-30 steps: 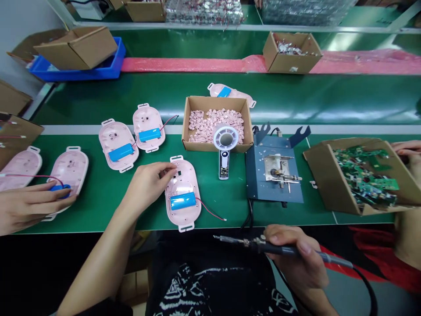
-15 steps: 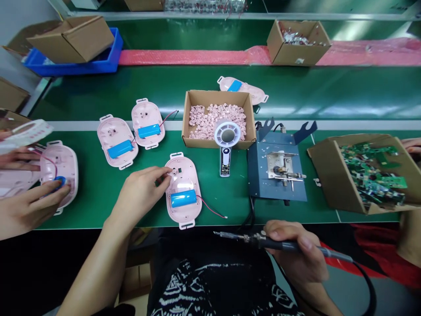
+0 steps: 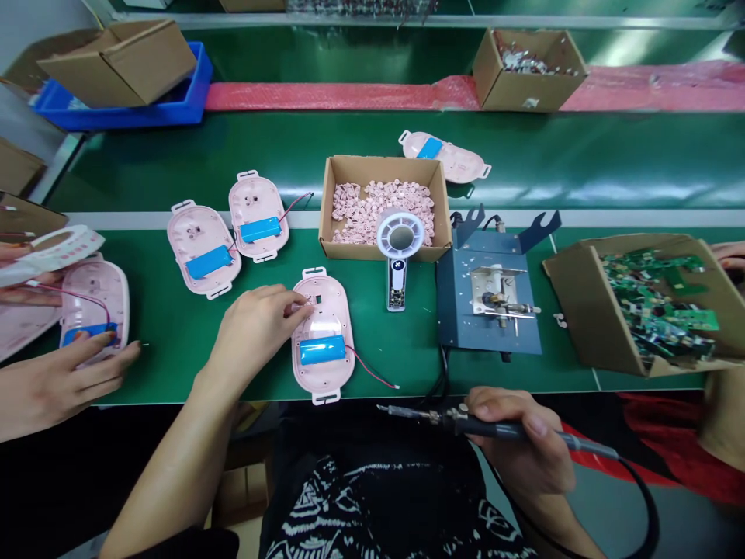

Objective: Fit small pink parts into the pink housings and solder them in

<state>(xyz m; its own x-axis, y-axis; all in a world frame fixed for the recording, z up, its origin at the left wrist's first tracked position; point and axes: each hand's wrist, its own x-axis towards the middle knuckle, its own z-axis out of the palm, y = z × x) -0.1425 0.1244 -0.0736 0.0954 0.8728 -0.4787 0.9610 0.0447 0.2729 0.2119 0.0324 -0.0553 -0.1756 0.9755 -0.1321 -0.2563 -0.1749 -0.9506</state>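
My left hand [image 3: 261,318] is closed in a pinch over the upper left part of a pink plastic casing [image 3: 334,310]. Whatever its fingertips hold is too hidden to make out. The casing lies open side up, with a blue battery [image 3: 322,349] across its lower half and a thin red lead [image 3: 375,378] trailing to the right. My right hand [image 3: 527,442] grips a soldering iron [image 3: 494,429] below the table's front edge. Its tip points left, apart from the casing.
Two similar casings [image 3: 203,229] lie left. Behind are a carton of small pink parts [image 3: 352,250], a small fan [image 3: 396,283] and a blue metal stand [image 3: 459,318]. A circuit-board carton [image 3: 587,310] stands right. A co-worker's hand [image 3: 64,384] handles another casing.
My left fingertips have shifted slightly right over the casing. The casing on the far green surface has moved right. At left, the co-worker's hand has moved on the battery. My right hand is nearly still.
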